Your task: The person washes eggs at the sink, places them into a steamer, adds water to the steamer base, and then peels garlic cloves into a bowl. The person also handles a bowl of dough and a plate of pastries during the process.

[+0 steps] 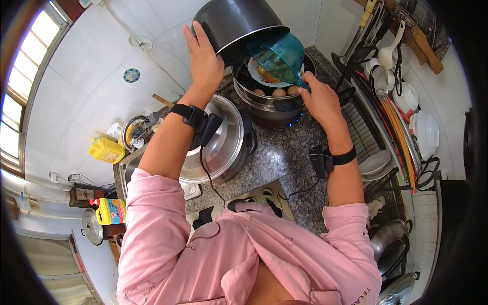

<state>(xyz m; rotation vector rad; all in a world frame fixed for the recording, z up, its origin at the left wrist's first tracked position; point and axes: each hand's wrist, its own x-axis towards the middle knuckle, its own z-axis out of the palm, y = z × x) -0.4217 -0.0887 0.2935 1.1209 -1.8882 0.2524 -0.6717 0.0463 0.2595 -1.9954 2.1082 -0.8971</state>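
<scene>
My left hand (207,63) grips a dark pot (238,30) by its side and holds it tilted, its mouth facing down and to the right. The handle of a translucent teal scoop (293,51) is in my right hand (322,97). The scoop's bowl lies partly under the pot's rim; what the pot contains is hidden. Below them an electric cooker (267,114) with a metal rim stands on the counter, blue lights lit on its front. Inside it are a white plate (256,72) with yellowish-brown food and several brown eggs (279,92).
A large steel lid (228,126) covers a pot left of the cooker. Yellow bottles (106,150) stand by the sink (126,164). To the right, a wire dish rack (360,127) stands near chopsticks (396,133) and white bowls (426,133). Cables hang from both wrist straps over the granite counter (267,160).
</scene>
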